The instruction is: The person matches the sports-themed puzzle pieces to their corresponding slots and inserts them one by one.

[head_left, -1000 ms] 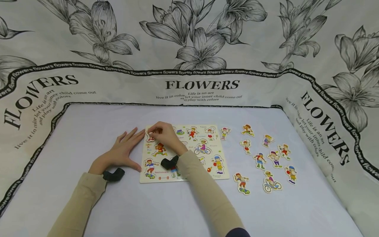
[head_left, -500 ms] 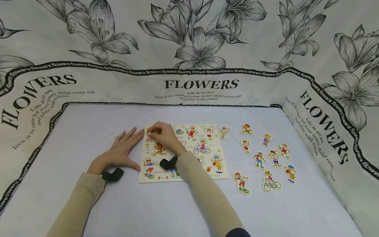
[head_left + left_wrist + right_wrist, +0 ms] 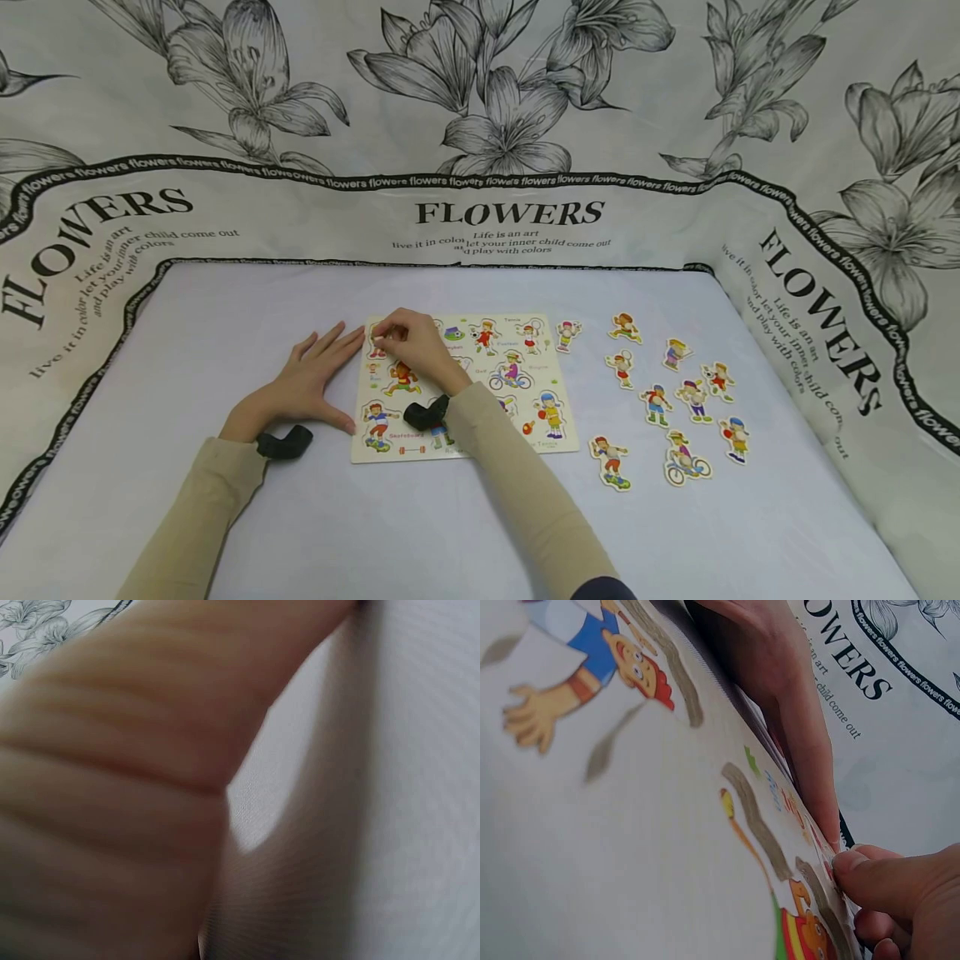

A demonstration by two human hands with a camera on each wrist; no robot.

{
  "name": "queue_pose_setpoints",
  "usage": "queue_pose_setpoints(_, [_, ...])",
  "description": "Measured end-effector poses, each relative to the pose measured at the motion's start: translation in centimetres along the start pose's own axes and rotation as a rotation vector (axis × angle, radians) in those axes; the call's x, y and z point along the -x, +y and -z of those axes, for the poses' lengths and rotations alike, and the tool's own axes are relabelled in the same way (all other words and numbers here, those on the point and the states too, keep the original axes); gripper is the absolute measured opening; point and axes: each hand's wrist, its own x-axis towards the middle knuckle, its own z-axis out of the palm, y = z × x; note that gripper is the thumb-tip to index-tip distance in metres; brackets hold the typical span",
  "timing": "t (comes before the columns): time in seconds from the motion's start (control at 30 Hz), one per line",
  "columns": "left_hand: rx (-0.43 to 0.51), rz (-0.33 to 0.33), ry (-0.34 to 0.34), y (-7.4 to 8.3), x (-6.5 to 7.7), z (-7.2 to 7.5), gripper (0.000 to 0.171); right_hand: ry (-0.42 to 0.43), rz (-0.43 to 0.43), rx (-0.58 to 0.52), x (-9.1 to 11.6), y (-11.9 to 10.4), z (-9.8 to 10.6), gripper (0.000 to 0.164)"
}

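Observation:
A wooden puzzle board (image 3: 453, 452) printed with children playing sports lies flat on the table. My right hand (image 3: 422, 346) reaches over its far left corner and pinches a small puzzle piece (image 3: 377, 352) between thumb and fingertips, right at the board's surface; the fingers cover most of the piece. My left hand (image 3: 311, 385) rests on the white cloth with its fingers spread, index fingertip and thumb tip right at the board's left edge. In the right wrist view, the right thumb (image 3: 885, 881) meets the fingers beside the left index finger (image 3: 810, 757).
Several loose sport-figure pieces lie on the cloth right of the board, among them a bicycle rider (image 3: 686, 460), a skateboarder (image 3: 611, 463) and a runner (image 3: 626, 327). White fabric walls with printed flowers (image 3: 510, 125) enclose the table at the back and sides.

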Motion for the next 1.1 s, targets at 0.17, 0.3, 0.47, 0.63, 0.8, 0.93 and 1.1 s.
queue_pose_setpoints(0.17, [-0.001, 0.000, -0.002, 0.0, 0.0, -0.1, 0.139, 0.000, 0.004, -0.002, 0.0, 0.0, 0.0, 0.010])
queue_pose_setpoints(0.3, [0.000, 0.002, -0.003, 0.1, 0.0, 0.0, 0.140, -0.005, -0.007, -0.010, 0.0, -0.1, 0.1, 0.012])
queue_pose_setpoints(0.47, [0.004, 0.010, -0.009, 0.3, 0.0, 0.1, 0.140, -0.040, -0.059, -0.050, 0.2, -0.6, 0.6, 0.015])
queue_pose_setpoints(0.63, [0.018, 0.006, -0.008, 0.4, 0.0, 0.2, 0.139, -0.038, -0.084, -0.060, 0.2, -0.8, 1.7, 0.020])
queue_pose_setpoints(0.8, [0.016, -0.003, -0.005, 0.2, 0.0, 0.2, 0.139, -0.018, -0.106, -0.083, 0.7, -0.7, 2.8, 0.021])
queue_pose_setpoints(0.93, [0.008, -0.005, -0.002, 0.0, 0.0, 0.1, 0.139, -0.012, -0.127, -0.115, 1.4, -0.5, 3.7, 0.021])
queue_pose_setpoints(1.1, [0.019, -0.007, 0.004, 0.1, 0.0, 0.0, 0.139, 0.014, -0.090, -0.078, 1.9, 0.0, 4.8, 0.020])
